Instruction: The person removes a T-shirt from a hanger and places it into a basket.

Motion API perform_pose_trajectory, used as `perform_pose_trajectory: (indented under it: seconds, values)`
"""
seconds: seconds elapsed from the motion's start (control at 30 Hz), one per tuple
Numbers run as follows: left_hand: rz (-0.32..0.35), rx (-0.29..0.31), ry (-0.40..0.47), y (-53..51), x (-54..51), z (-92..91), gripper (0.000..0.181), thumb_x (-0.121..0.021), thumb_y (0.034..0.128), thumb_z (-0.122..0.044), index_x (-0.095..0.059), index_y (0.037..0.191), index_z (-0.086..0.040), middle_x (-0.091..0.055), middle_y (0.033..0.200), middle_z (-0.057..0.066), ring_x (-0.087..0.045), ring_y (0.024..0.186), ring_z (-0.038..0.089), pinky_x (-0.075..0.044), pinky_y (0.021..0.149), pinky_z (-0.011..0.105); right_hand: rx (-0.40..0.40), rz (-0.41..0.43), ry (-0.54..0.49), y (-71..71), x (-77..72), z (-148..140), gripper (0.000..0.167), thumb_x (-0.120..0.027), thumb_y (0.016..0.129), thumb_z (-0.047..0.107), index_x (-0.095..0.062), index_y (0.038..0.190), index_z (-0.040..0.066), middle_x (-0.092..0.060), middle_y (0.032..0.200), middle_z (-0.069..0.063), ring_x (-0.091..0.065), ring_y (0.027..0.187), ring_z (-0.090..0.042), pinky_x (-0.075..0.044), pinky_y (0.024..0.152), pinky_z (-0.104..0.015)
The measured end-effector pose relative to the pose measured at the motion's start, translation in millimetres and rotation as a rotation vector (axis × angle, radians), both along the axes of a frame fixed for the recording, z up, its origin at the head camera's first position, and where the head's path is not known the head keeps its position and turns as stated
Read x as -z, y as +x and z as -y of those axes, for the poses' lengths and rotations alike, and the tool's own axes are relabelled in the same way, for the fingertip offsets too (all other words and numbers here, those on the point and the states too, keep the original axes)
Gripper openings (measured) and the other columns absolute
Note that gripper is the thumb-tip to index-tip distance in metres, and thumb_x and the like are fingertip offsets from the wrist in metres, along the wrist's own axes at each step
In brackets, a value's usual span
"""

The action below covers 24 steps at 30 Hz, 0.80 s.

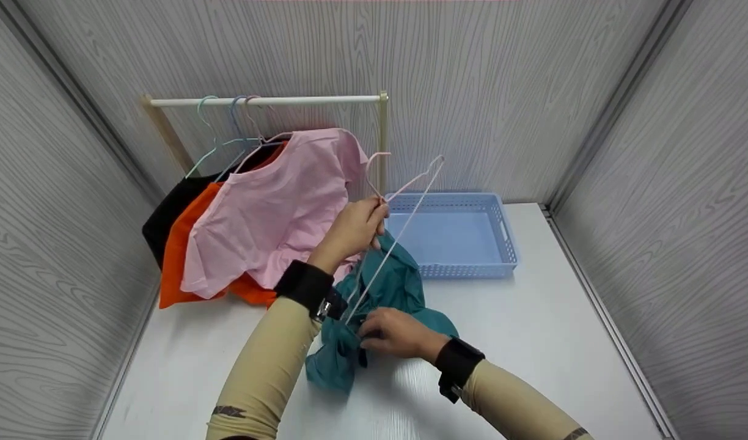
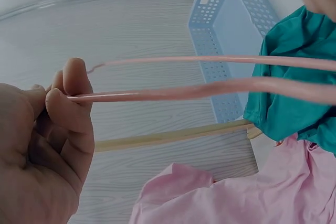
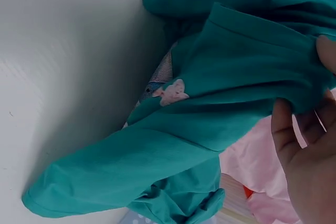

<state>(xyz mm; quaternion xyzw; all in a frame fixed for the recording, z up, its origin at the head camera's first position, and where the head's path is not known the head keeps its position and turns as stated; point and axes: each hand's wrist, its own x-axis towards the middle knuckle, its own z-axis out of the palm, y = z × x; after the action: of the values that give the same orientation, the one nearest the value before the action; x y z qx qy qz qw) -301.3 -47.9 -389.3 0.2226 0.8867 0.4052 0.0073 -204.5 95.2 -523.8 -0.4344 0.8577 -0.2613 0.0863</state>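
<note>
At the head view's centre, my left hand (image 1: 354,225) curls its fingers round the pink hanger (image 2: 252,85). At lower centre, my right hand (image 1: 399,334) pinches the teal garment (image 1: 399,284).

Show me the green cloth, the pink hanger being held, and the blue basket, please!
Green cloth (image 3: 210,114), right wrist view: folds near its middle.
Pink hanger (image 2: 210,88), left wrist view: its thicker-looking wire.
Blue basket (image 1: 452,237), head view: its bare floor.

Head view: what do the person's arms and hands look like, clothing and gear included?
Close-fitting tan sleeves, each with a dark marking, and wide black wristbands. The left hand and right hand are ungloved.
</note>
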Motion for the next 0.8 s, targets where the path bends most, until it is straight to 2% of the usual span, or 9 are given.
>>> perform_pose_trajectory:
  seconds: [0.1, 0.17, 0.3, 0.47, 0.53, 0.67, 0.73, 0.8]
  values:
    - [-0.012, -0.015, 0.027, -2.5, -0.5, 1.2, 0.029, -0.04, 0.106, -0.028, -0.059, 0.1, -0.007, -0.062, 0.074, 0.004, -0.065, 0.052, 0.018, -0.05, 0.051, 0.025, -0.032, 0.015, 0.047, 2.0, 2.6, 0, 0.017, -0.063, 0.095, 0.022, -0.074, 0.106, 0.015, -0.07, 0.104, -0.001, -0.064, 0.1, -0.015, -0.05, 0.093, -0.026]
    - [0.0, -0.019, 0.037, -3.1, -1.0, 3.4, 0.029, -0.04, 0.1059, -0.027, -0.058, 0.101, -0.005, -0.061, 0.074, 0.004, -0.064, 0.051, 0.016, -0.05, 0.05, 0.025, -0.025, 0.033, 0.061, 2.8, 5.4, -2, 0.017, -0.062, 0.096, 0.02, -0.074, 0.107, 0.015, -0.071, 0.105, -0.001, -0.064, 0.101, -0.015, -0.05, 0.093, -0.026]
    - [0.037, -0.029, 0.018, -3.0, -2.0, 16.5, 0.028, -0.041, 0.1057, -0.024, -0.059, 0.104, -0.002, -0.058, 0.073, 0.004, -0.06, 0.046, 0.011, -0.048, 0.045, 0.024, 0.034, 0.062, 0.047, 2.4, 13.0, -17, 0.017, -0.06, 0.097, 0.016, -0.073, 0.108, 0.012, -0.072, 0.106, -0.004, -0.066, 0.101, -0.018, -0.052, 0.09, -0.026]
    - [0.08, -0.046, -0.036, -2.8, -5.8, 44.9, 0.028, -0.042, 0.105, -0.02, -0.062, 0.101, -0.002, -0.057, 0.07, 0.003, -0.054, 0.044, 0.007, -0.045, 0.046, 0.022, 0.105, 0.084, 0.042, -2.0, 22.5, -47, 0.017, -0.06, 0.096, 0.013, -0.072, 0.108, 0.01, -0.072, 0.106, -0.007, -0.067, 0.099, -0.021, -0.054, 0.086, -0.031]
    - [0.112, -0.038, -0.049, -2.0, -7.5, 57.8, 0.028, -0.042, 0.1047, -0.019, -0.063, 0.099, -0.002, -0.057, 0.069, 0.003, -0.053, 0.044, 0.007, -0.044, 0.046, 0.021, 0.137, 0.112, 0.051, -3.3, 25.6, -60, 0.017, -0.06, 0.096, 0.013, -0.072, 0.108, 0.011, -0.072, 0.106, -0.006, -0.068, 0.098, -0.021, -0.054, 0.084, -0.033]
    - [0.218, -0.038, -0.049, -1.7, -9.0, 82.8, 0.027, -0.038, 0.1049, -0.016, -0.059, 0.1, 0.0, -0.055, 0.072, 0.003, -0.057, 0.046, 0.009, -0.044, 0.044, 0.021, 0.19, 0.153, 0.055, -5.1, 32.4, -85, 0.019, -0.059, 0.096, 0.01, -0.072, 0.108, 0.006, -0.072, 0.105, -0.008, -0.068, 0.096, -0.022, -0.055, 0.082, -0.035]
    - [0.275, -0.058, -0.03, -3.1, -9.3, 92.1, 0.028, -0.036, 0.105, -0.015, -0.058, 0.102, 0.002, -0.054, 0.074, 0.004, -0.059, 0.048, 0.012, -0.044, 0.043, 0.021, 0.211, 0.165, 0.055, -6.0, 36.6, -96, 0.019, -0.058, 0.095, 0.008, -0.072, 0.107, 0.004, -0.072, 0.103, -0.008, -0.067, 0.094, -0.022, -0.055, 0.081, -0.035]
    - [0.303, -0.086, -0.013, -5.8, -10.6, 98.4, 0.029, -0.034, 0.1054, -0.016, -0.057, 0.106, 0.002, -0.054, 0.078, 0.006, -0.062, 0.051, 0.013, -0.047, 0.044, 0.022, 0.235, 0.179, 0.059, -6.2, 40.4, -104, 0.019, -0.058, 0.094, 0.008, -0.072, 0.106, 0.002, -0.072, 0.101, -0.008, -0.067, 0.092, -0.021, -0.055, 0.079, -0.035]
